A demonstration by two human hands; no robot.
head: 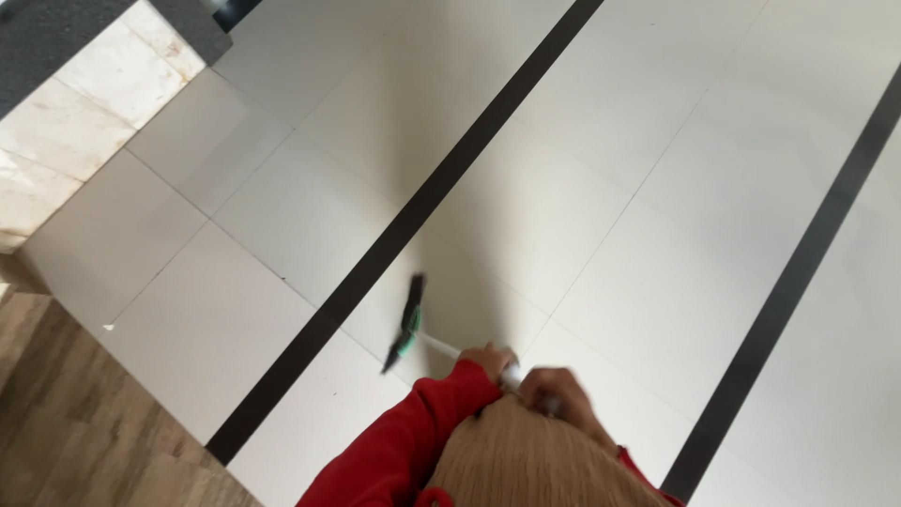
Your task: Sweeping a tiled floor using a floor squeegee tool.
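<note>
Pale glossy floor tiles (582, 188) crossed by two black stripes (413, 216), with wood flooring (66, 413) at left.

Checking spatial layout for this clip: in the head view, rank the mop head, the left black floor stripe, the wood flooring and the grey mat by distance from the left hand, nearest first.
From the left hand:
1. Mop head, just left of it, on the white tiles.
2. Left black floor stripe, beyond the mop head.
3. Wood flooring, lower left corner.
4. Grey mat, far upper left corner.
</note>
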